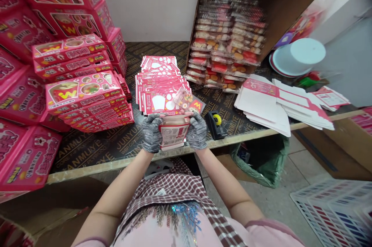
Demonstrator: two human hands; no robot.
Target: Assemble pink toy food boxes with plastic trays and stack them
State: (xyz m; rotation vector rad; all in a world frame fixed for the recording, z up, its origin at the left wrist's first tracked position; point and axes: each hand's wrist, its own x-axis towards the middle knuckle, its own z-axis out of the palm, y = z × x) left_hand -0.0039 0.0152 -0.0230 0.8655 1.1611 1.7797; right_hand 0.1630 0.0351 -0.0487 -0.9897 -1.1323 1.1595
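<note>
The person's left hand (151,132) and right hand (197,131), both in grey knit gloves, are clenched on either side of a small pink-and-white carton (174,132), holding it upright just above the near edge of the tabletop (87,148). Directly beyond the hands sits a stack of flat pink cards (161,84), which the carton touches or nearly touches. A black tape dispenser (215,126) with yellow tape stands just right of the right hand. Finished pink boxes (83,90) are piled on the left, and an open cardboard box (279,14) filled with wrapped packets (226,42) stands at the far right. White and pink flat cards (280,102) lie on the right, beside a stack of round white plates (298,57). A green bag (261,160) hangs below the near edge.
</note>
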